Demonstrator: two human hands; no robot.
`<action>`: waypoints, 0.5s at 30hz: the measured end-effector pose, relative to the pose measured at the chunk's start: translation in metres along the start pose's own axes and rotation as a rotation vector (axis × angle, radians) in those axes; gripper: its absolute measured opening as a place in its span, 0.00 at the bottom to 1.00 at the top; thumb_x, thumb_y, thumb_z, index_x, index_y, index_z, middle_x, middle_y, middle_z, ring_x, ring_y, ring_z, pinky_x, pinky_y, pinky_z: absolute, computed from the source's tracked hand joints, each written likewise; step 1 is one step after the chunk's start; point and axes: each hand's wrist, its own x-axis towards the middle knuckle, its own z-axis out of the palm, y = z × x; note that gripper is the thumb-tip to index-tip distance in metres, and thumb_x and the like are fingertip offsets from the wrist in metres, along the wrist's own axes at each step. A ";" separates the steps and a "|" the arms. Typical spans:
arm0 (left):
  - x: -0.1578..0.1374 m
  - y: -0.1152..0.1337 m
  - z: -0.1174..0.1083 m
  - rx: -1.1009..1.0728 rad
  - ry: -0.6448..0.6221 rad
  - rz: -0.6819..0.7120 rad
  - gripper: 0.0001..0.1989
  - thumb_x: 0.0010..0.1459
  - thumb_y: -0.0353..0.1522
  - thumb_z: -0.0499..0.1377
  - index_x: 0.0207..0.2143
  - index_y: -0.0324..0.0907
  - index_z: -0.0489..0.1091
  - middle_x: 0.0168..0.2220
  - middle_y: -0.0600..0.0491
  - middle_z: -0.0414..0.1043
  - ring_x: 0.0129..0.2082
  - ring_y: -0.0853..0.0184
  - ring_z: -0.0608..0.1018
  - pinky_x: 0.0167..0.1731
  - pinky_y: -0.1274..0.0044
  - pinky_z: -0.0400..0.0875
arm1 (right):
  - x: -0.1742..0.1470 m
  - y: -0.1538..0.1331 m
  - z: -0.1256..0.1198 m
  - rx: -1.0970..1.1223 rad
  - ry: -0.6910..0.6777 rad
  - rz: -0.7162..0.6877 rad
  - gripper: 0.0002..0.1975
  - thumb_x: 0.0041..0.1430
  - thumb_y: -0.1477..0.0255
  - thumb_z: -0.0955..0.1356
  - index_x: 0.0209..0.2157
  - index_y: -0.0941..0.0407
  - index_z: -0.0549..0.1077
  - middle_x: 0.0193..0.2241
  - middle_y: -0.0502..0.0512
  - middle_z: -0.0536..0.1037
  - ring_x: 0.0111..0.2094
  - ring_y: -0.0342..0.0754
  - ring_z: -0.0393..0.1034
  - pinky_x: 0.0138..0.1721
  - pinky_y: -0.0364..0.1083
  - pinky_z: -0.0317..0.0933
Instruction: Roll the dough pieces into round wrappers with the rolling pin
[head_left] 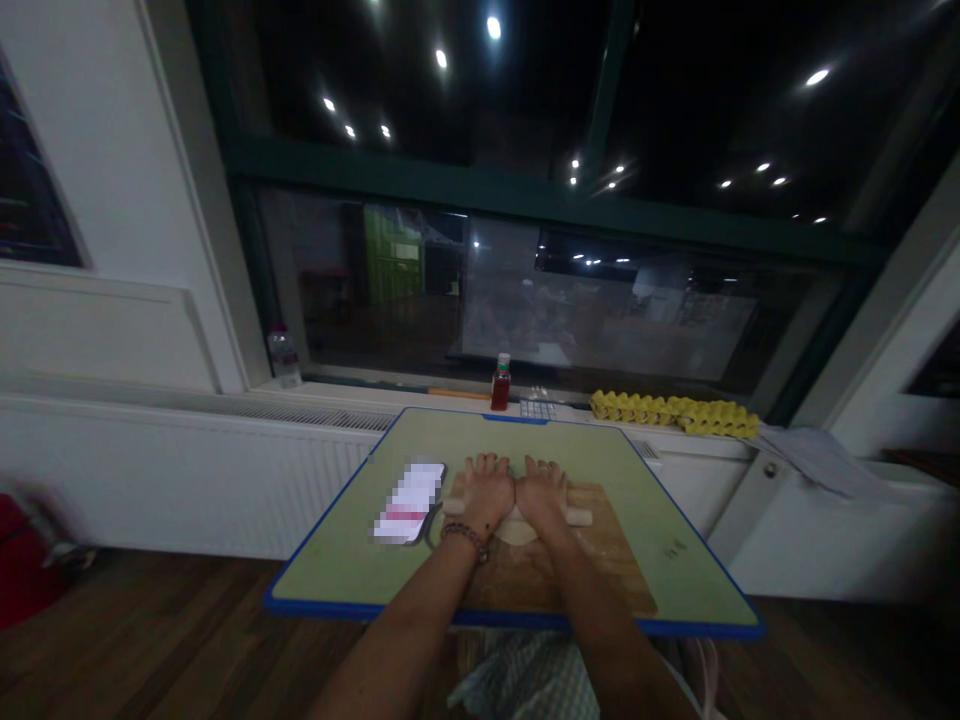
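A pale wooden rolling pin (579,517) lies crosswise on a wooden board (600,570), over a flat round of dough (517,532). My left hand (487,497) presses on the pin from above, palm down, its fingers stretched forward past it. Close beside it, thumbs nearly touching, my right hand (541,490) rests on the pin in the same way, fingers spread. A beaded bracelet (466,537) circles my left wrist. Both hands hide the middle of the pin and part of the dough.
The board sits on a small green table (345,540) with a blue rim. Left of the board lies a lit phone (411,505). On the windowsill stand a red-brown bottle (500,385), a plastic water bottle (283,358) and yellow egg cartons (671,412). A radiator (187,480) runs behind.
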 end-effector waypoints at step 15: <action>-0.010 0.001 -0.006 -0.048 0.089 -0.064 0.23 0.62 0.32 0.45 0.59 0.39 0.61 0.58 0.44 0.64 0.58 0.56 0.63 0.57 0.62 0.53 | 0.016 0.008 0.009 0.150 -0.014 -0.042 0.24 0.62 0.71 0.57 0.58 0.58 0.65 0.56 0.61 0.70 0.59 0.55 0.57 0.57 0.52 0.46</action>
